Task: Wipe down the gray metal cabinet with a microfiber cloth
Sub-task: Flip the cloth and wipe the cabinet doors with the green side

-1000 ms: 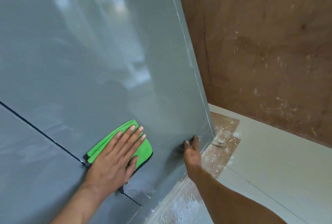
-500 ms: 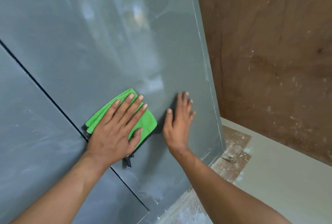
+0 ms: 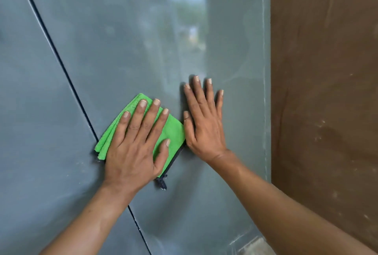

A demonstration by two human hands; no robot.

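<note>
Cabinet: one gray metal cabinet (image 3: 126, 40) fills most of the view; its glossy front carries a blurred bright reflection near the top.
Door panels: two show, parted by one dark seam (image 3: 61, 66) that runs slantwise from the upper left down to the bottom edge.
Cloth: one green microfiber cloth (image 3: 173, 130), folded into several layers, lies flat against the right-hand panel just beside the seam; a dark edging runs along its lower right side and ends in a small dark tag hanging below.
Hands: two, both bare, both on the cabinet front.
Left hand (image 3: 133, 152): flat with four fingers and thumb spread straight, pressing the cloth against the panel; nothing is curled round it.
Right hand (image 3: 204, 126): flat on the bare metal just to the right of the cloth, fingers straight and pointing up, thumb side touching the cloth's right corner; it holds nothing.
Wall: one brown, speckled wall (image 3: 327, 91) stands to the right of the cabinet's edge.
Floor: a small pale patch (image 3: 253, 247) shows at the bottom, below the cabinet's right corner.
</note>
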